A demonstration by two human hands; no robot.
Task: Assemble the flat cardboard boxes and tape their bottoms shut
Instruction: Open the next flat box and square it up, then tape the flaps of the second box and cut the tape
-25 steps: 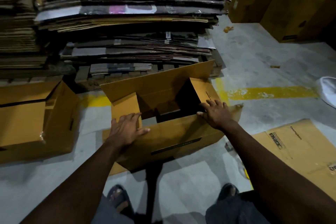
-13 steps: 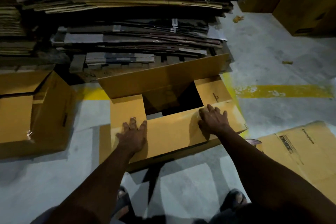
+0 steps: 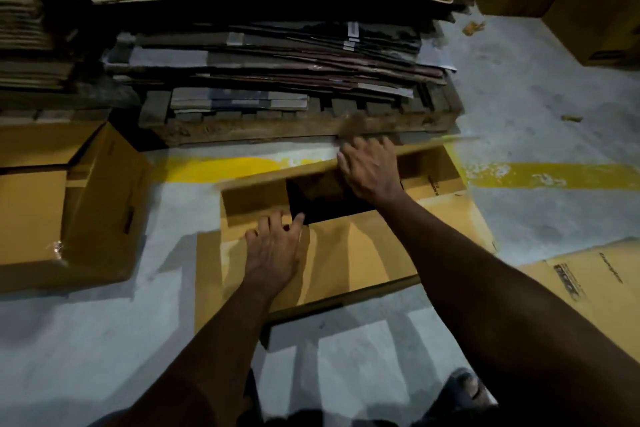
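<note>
On box (image 3: 363,253): left hand (image 3: 273,253), right hand (image 3: 369,170), both flat.

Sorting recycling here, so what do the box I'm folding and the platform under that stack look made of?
Box: tan cardboard, matte, judging by its creased folding flaps. Platform: probably rough unfinished wood, likely a pallet, given its slats and worn edge.

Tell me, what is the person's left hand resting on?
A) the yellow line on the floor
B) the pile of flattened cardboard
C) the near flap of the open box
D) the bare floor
C: the left hand lies flat, fingers spread, on the near flap of the box, which stands on the floor.
</note>
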